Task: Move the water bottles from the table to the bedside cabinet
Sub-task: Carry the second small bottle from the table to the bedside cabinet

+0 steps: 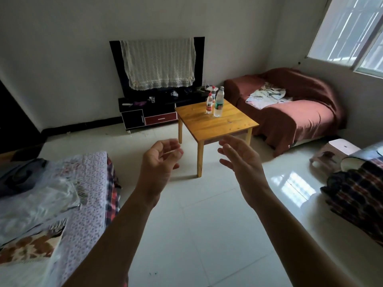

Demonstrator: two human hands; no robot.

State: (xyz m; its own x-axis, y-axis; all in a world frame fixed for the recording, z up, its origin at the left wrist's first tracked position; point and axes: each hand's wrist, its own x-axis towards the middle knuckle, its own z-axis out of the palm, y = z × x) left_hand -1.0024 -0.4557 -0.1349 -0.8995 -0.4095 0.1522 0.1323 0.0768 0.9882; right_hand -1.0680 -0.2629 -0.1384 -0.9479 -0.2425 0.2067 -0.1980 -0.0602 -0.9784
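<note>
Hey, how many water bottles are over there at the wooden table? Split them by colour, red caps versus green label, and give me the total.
Red-capped bottles: 2
Green-labelled bottle: 1
Total: 3

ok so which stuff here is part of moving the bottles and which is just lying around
For the job: red-label bottle, taller green-label bottle, third bottle behind them, wooden table, left hand and right hand, both empty. No bedside cabinet that I can pick out.

Lying about: lace-draped TV, black TV stand, red-covered sofa, pink stool, bedding at left.
</note>
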